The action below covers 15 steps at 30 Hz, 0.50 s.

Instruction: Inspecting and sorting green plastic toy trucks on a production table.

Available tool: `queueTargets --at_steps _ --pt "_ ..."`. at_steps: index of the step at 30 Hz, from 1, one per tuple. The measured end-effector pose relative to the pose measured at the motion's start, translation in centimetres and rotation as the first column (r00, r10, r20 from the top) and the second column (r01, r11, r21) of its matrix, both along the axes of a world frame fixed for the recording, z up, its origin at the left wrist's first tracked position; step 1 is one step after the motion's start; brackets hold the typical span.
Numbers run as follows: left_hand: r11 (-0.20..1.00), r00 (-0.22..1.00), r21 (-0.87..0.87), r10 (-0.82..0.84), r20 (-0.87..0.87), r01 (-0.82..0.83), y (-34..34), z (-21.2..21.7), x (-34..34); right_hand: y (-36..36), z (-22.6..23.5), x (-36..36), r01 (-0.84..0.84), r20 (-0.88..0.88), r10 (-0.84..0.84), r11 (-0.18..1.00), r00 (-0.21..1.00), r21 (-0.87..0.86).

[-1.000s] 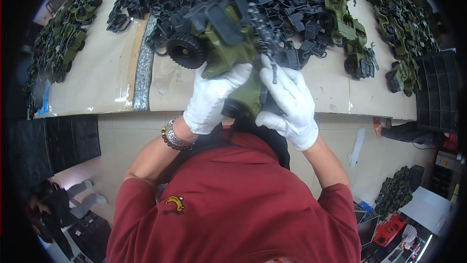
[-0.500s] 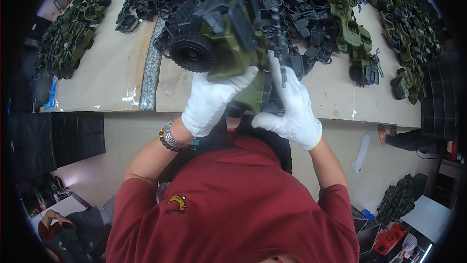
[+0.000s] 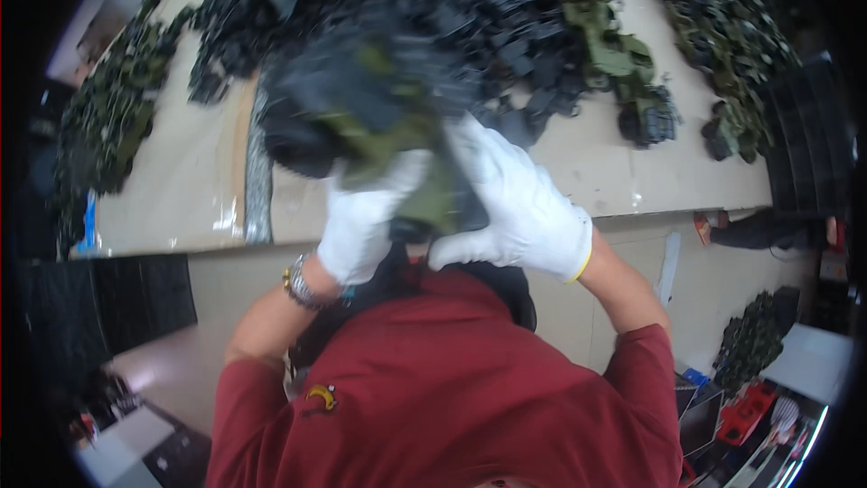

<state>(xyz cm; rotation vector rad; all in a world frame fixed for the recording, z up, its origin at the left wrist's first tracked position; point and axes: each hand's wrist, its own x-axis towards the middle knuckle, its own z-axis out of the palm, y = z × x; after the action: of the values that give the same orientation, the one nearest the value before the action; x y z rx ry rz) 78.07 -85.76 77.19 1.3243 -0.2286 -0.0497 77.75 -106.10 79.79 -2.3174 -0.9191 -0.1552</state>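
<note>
Above the table's near edge I hold a green and dark grey toy military truck [image 3: 424,185] with black wheels, blurred by motion. My left hand [image 3: 366,226], in a white glove, is closed round its lower left side. On the other side my right hand [image 3: 524,208], also gloved, cups the truck between long fingers and thumb. Its fingertips run into the blur, so what they press there cannot be made out. A black wheel [image 3: 302,145] sticks out at the truck's left.
Dark grey plastic parts [image 3: 506,27] are heaped across the far table. Green toy trucks [image 3: 623,59] stand to the right of the heap, with more piled at both sides. A grey strip [image 3: 259,181] crosses the cardboard-covered table [image 3: 172,190]. Another person's leg [image 3: 768,233] shows at right.
Both hands and the truck have shifted slightly left and down in the picture, and the truck is now smeared. My view has tilted a little. The right hand still touches the truck.
</note>
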Motion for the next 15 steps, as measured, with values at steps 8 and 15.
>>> queueTargets --at_steps 8,15 --pt "0.878 0.881 -0.445 -0.062 -0.469 -0.175 -0.7 4.2 -0.5 4.9 0.4 0.3 -0.005 0.363 -0.219 0.850 0.906 0.527" --pt "0.995 0.980 -0.065 0.068 -0.187 -0.082 -0.8 3.1 -2.8 6.0 1.2 3.0 -0.047 0.524 -0.278 0.851 0.805 0.524"
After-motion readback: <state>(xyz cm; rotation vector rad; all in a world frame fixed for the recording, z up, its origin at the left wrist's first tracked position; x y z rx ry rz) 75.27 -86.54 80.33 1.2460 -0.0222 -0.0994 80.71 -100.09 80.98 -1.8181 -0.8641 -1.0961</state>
